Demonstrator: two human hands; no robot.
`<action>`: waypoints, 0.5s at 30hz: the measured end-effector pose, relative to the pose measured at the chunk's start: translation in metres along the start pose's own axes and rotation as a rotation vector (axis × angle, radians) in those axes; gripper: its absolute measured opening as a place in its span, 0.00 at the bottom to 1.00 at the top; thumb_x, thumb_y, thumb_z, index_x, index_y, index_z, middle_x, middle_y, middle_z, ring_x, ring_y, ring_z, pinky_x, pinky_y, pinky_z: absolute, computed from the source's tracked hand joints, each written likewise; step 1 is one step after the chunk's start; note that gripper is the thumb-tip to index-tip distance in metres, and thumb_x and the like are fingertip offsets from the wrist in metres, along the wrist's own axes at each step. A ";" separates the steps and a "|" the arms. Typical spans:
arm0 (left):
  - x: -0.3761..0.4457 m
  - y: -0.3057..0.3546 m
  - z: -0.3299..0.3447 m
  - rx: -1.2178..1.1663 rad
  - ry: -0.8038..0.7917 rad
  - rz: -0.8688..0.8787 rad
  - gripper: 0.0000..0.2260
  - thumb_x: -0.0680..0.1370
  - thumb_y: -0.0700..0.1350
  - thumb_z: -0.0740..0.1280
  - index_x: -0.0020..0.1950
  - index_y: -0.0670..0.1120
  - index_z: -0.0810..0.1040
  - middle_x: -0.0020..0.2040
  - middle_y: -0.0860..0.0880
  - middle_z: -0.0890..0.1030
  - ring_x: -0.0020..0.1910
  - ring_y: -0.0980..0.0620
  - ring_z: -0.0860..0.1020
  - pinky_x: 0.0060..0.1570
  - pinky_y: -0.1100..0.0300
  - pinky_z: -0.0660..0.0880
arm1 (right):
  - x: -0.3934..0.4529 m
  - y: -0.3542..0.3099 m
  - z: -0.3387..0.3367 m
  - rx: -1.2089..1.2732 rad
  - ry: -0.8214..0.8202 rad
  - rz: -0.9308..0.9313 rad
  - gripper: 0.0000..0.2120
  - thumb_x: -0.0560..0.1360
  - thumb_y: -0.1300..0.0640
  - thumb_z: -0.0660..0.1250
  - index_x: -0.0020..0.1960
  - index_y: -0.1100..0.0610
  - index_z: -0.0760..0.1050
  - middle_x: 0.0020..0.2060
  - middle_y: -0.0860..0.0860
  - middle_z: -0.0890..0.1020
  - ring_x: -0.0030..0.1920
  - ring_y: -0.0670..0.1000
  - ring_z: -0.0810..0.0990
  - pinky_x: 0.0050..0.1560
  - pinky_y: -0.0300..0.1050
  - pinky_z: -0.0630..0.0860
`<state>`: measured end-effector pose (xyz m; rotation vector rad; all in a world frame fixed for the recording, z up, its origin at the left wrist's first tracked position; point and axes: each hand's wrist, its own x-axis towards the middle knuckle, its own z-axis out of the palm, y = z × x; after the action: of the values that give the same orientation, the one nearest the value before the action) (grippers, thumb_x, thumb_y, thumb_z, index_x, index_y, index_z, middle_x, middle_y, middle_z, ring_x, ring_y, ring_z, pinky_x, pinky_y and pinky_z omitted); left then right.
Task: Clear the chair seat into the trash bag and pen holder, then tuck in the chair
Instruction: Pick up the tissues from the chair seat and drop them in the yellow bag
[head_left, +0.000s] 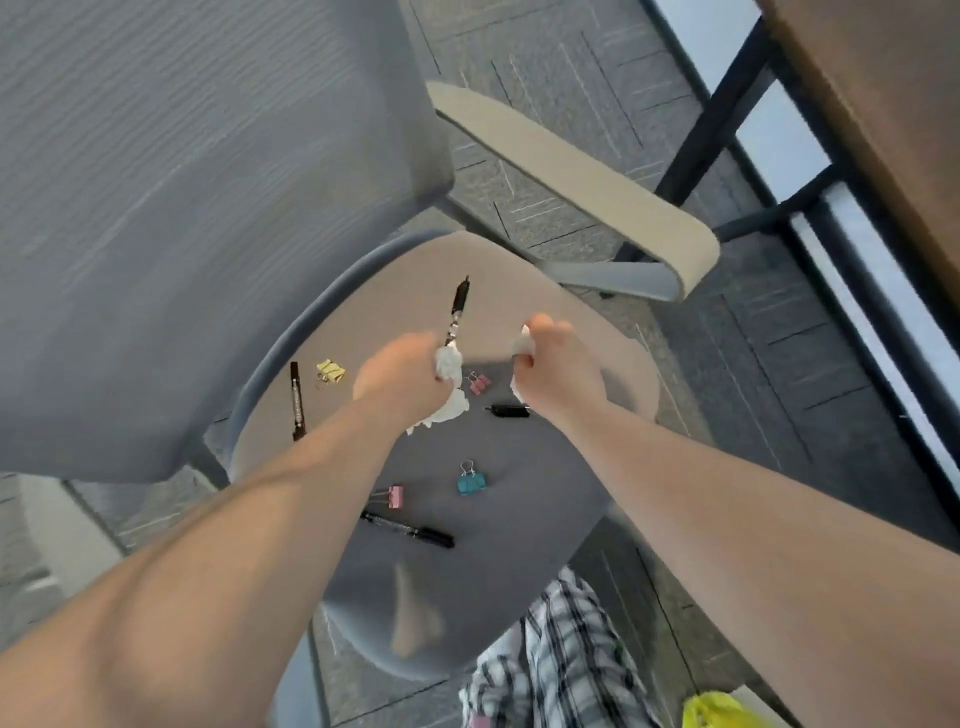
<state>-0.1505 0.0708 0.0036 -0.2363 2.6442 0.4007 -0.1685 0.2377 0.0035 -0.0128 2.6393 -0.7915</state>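
Over the seat, the left hand grips crumpled tissue; the right hand clutches another wad nearby.

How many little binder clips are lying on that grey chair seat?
5: yellow binder clip far left, pink binder clip and black binder clip between the hands, teal binder clip, pink clip nearer. Hands may hide more.

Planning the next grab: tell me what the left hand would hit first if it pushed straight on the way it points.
Most likely the black marker pen lying on the grey chair seat. The left hand, closed on crumpled white tissue, points up the seat toward it; height above the seat is unclear.
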 end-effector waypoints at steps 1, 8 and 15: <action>-0.008 0.008 0.001 0.037 -0.027 0.033 0.04 0.75 0.43 0.61 0.42 0.47 0.66 0.43 0.49 0.71 0.43 0.44 0.72 0.40 0.56 0.67 | -0.013 0.006 -0.003 0.018 0.013 0.033 0.12 0.74 0.64 0.57 0.57 0.60 0.70 0.55 0.58 0.75 0.53 0.62 0.76 0.42 0.50 0.72; -0.059 0.071 0.033 0.168 -0.153 0.273 0.04 0.74 0.44 0.62 0.43 0.49 0.67 0.45 0.48 0.73 0.46 0.45 0.74 0.40 0.56 0.66 | -0.121 0.076 -0.019 0.138 0.134 0.264 0.11 0.73 0.65 0.59 0.55 0.61 0.69 0.51 0.57 0.73 0.51 0.61 0.74 0.42 0.46 0.66; -0.115 0.169 0.100 0.272 -0.286 0.559 0.12 0.74 0.45 0.63 0.33 0.50 0.63 0.37 0.50 0.72 0.42 0.43 0.77 0.36 0.57 0.67 | -0.239 0.185 -0.026 0.154 0.219 0.550 0.08 0.76 0.62 0.57 0.54 0.58 0.70 0.58 0.57 0.76 0.47 0.60 0.79 0.43 0.50 0.75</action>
<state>-0.0475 0.2733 0.0116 0.6118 2.4047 0.2184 0.0624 0.4349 0.0104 0.8441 2.5651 -0.8257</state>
